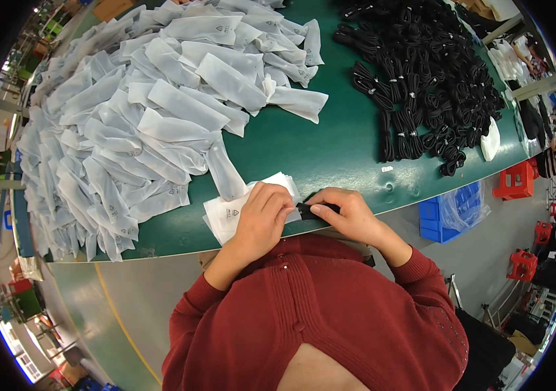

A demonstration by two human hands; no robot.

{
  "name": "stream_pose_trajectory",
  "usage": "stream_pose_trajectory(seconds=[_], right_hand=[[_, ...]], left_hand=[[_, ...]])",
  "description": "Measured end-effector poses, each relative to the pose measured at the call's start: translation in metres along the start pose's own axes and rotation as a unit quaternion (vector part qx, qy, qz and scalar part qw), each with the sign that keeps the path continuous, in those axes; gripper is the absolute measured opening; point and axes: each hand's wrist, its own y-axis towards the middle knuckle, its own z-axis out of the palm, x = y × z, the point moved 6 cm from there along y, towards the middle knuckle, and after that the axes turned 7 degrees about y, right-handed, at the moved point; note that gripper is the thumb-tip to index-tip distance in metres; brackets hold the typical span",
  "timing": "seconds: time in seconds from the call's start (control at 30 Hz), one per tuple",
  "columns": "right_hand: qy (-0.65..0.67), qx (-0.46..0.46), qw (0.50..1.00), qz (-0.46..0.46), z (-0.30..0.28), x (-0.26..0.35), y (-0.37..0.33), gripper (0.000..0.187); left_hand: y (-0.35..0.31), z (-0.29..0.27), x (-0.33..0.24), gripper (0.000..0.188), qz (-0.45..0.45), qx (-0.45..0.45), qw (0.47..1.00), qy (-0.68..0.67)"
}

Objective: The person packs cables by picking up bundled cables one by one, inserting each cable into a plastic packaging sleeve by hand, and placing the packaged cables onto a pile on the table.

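At the near edge of the green surface (330, 156), the right hand (355, 216) has its grip pinching a black cable bundle (306, 212), just right of a stack of white bags (222, 216). The left hand (263, 215) bends its fingers over that stack (whether its grip pinches a bag, I cannot tell), between a heap of translucent bags (118, 140) and a pile of black cables (415, 85).

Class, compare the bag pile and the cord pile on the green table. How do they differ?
Colour: the bag pile is frosted whitish; the cord pile is black.
Position: the bag pile lies left, the cord pile right.
Shape: bags look flattish, cords looped.
Shared: both cover the green table in heaps.
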Motion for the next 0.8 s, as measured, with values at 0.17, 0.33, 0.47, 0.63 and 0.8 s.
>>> stream_pose_trajectory(seconds=[0.17,0.33,0.47,0.63,0.8], right_hand=[[-0.15,-0.019,0.981,-0.123,0.002,0.029,0.006,0.016],[-0.037,-0.14,0.964,-0.223,-0.003,0.04,0.013,0.044],[0.071,-0.162,0.953,-0.245,-0.003,0.039,0.018,0.052],[-0.11,-0.186,0.939,-0.266,-0.03,0.065,0.023,0.034],[-0.383,-0.391,0.835,-0.06,-0.111,0.02,0.016,0.036]], left_hand=[[0.006,-0.004,0.005,0.015,-0.036,-0.004,0.999,-0.031],[0.02,-0.008,0.014,0.011,-0.097,0.008,0.989,-0.114],[0.029,-0.019,0.031,0.005,-0.211,0.014,0.916,-0.34],[0.064,-0.049,0.033,0.006,-0.132,-0.038,0.947,-0.29],[0.082,-0.131,0.116,0.032,-0.206,-0.291,0.909,-0.217]])
